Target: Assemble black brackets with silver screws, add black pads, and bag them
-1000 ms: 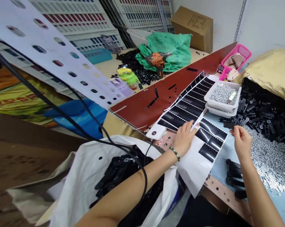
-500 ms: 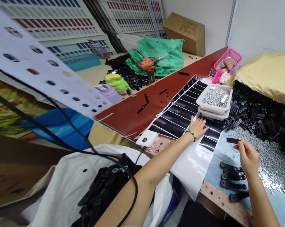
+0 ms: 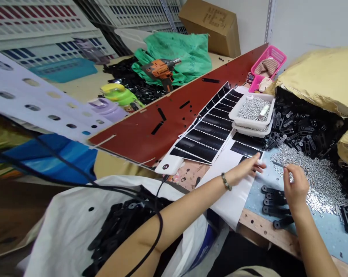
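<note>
We have a thin dark strip (image 3: 278, 164) above the blue tabletop (image 3: 257, 198), near the middle right, seen almost edge-on. It looks light and flat, probably bendable if very thin; one end or its long edges should give the safest hold. Our right hand (image 3: 297, 186) pinches its right end, fingertips close together.

Our left hand (image 3: 250, 168) reaches over the edge of a glossy black-panelled sheet (image 3: 247, 149), fingers loosely parted; whether they grip anything, we cannot tell. The sheet's white backing looks smooth, likely slippery and easily creased, so we would lift by a margin.

On the near side lie rounded black arms (image 3: 276, 211), apparently rigid plastic. To the right, shiny loose screws (image 3: 320, 182) spread beside a heap of slotted black plates (image 3: 302, 129). Farther off sit stacked translucent white tubs (image 3: 233, 112), the upper one full of small metal parts. To the left runs a smooth red board (image 3: 174, 111); beyond it, an orange power tool (image 3: 160, 70) rests against a crumpled green sack (image 3: 188, 54).
</note>
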{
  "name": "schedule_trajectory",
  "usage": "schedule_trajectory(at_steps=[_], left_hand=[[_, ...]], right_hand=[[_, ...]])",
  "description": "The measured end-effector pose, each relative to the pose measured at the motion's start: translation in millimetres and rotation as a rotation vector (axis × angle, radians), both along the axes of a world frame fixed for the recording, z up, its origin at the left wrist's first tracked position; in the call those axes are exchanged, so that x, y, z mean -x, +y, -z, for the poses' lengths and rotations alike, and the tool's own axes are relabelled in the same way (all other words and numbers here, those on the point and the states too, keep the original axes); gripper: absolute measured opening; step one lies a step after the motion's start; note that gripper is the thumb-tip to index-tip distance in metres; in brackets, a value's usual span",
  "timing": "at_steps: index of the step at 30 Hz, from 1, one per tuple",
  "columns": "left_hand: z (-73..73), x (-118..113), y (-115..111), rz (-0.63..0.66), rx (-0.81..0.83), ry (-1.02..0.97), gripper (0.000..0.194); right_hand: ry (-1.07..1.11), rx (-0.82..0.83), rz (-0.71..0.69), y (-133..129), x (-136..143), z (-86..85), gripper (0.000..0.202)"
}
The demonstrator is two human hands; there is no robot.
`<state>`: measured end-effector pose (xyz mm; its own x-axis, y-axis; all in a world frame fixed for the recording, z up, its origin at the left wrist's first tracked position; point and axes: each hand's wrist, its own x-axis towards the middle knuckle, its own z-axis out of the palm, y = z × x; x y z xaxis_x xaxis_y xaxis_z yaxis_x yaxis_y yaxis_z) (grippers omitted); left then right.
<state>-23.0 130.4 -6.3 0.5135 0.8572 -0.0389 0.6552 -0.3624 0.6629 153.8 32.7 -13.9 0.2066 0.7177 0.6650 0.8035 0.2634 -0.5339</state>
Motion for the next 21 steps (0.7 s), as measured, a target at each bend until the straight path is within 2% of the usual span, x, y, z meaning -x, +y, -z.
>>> schedule_trajectory(at_steps=[2,4,5,7,9,11,13,15,17,19,21], left_hand=[[-6.8,-11,-23,0.118,0.327,-0.326,0.064],[-12.4,-17,-38,0.106,0.473,-0.549,0.052],[-14.7,-18,-43,0.082,0.475,-0.596,0.046],[-18.5,-19,-48,0.087,0.420,-0.591,0.039],[-21.1,-19,-51,0.181,0.386,-0.534,0.036],[-22.8,-21,-54,0.275,0.393,-0.501,0.035],[-23.0,-21,-56,0.274,0.400,-0.499,0.037],[-21.2,-18,-59,0.205,0.339,-0.478,0.040],[-16.7,-11,-63,0.172,0.162,-0.397,0.041],[-9.7,-1,-70,0.249,-0.074,-0.259,0.035],[-1.2,8,-79,0.381,-0.262,-0.124,0.031]], right_hand=[[-0.114,-0.004,-0.121,-5,7,2.0,0.012],[-0.142,0.027,-0.258,-11,9,1.5,0.016],[-0.109,0.044,-0.291,-14,8,-0.3,0.019],[0.013,0.093,-0.262,-20,1,-6.9,0.027],[0.103,0.162,-0.200,-24,-6,-15.6,0.033],[0.105,0.242,-0.221,-26,-11,-23.1,0.027],[0.100,0.289,-0.274,-29,-13,-26.8,0.011],[0.185,0.312,-0.266,-36,-15,-25.9,0.012],[0.368,0.358,-0.190,-46,-17,-20.6,0.014],[0.579,0.434,-0.121,-55,-18,-11.7,0.016],[0.748,0.509,-0.100,-61,-17,-1.0,0.023]])
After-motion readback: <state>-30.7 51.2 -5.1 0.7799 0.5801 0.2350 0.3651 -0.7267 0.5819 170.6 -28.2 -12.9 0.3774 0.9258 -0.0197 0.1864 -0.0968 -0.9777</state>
